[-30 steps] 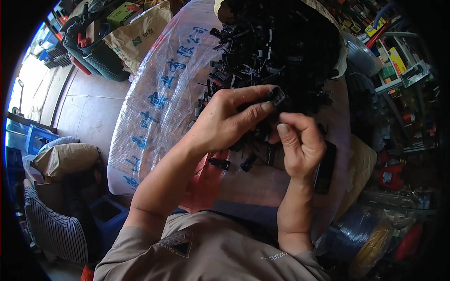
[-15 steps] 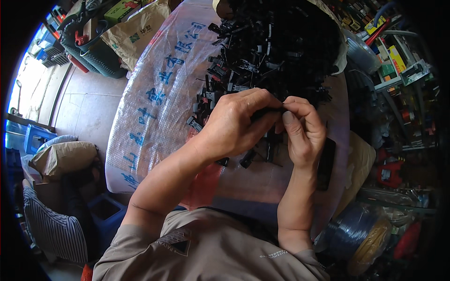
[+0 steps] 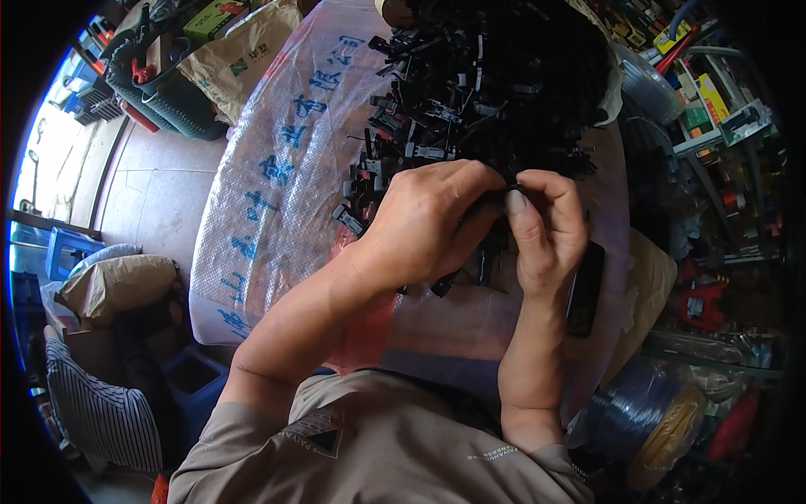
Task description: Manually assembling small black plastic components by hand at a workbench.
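Note:
My left hand (image 3: 437, 217) is closed round a small black part (image 3: 491, 199), most of it hidden by the fingers. Against the near end of this part, my right hand (image 3: 550, 231) pinches with thumb and forefinger, so the fingertips of both hands nearly meet. What exactly the black part is cannot be made out. Just beyond the hands spreads a heap of black plastic parts (image 3: 445, 109), some with grey metal-looking pieces. A few stray black pieces (image 3: 442, 286) lie below the left hand.
A translucent woven plastic sheet (image 3: 252, 210) with blue writing covers the table. A dark, phone-like slab (image 3: 585, 290) lies right of my right forearm. Crowded shelves (image 3: 722, 126) and a wrapped spool (image 3: 638, 420) stand to the right. A seated person's striped sleeve (image 3: 105, 403) shows at left.
Both hands stay together over the heap. My right thumb and forefinger have shifted slightly on the black part, and the whole view has moved a little.

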A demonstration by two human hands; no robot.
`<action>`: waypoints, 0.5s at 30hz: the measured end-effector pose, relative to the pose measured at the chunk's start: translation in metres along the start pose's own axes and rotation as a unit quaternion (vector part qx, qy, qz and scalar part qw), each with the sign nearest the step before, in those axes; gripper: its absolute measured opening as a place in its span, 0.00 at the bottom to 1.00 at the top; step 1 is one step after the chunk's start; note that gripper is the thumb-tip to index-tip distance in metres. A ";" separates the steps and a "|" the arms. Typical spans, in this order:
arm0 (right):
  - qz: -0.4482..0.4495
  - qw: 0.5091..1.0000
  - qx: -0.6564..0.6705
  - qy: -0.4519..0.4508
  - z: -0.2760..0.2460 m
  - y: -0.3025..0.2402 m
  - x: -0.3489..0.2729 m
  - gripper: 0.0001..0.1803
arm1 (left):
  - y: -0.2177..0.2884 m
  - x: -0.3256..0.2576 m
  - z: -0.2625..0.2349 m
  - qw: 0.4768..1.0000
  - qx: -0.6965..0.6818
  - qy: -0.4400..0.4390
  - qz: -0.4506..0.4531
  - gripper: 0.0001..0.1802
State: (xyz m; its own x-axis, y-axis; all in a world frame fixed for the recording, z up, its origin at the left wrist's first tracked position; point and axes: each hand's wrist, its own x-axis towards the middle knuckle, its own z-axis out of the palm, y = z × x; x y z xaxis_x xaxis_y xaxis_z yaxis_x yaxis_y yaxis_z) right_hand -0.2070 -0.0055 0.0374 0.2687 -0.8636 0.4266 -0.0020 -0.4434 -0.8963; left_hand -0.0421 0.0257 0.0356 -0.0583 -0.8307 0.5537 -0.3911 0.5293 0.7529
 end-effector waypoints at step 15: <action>0.017 0.998 -0.008 -0.066 -0.020 0.005 0.007 0.08 | -0.003 0.000 -0.007 0.938 -0.266 -0.093 -0.202 0.21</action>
State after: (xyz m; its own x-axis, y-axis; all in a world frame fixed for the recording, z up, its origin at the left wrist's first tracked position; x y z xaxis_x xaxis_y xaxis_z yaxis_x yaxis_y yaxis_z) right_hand -0.2250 -0.0185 0.0379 0.3920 -0.8399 0.3753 -0.0289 -0.4190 -0.9075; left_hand -0.0343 0.0249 0.0356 -0.1828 -0.9715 0.1508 0.0940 0.1354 0.9863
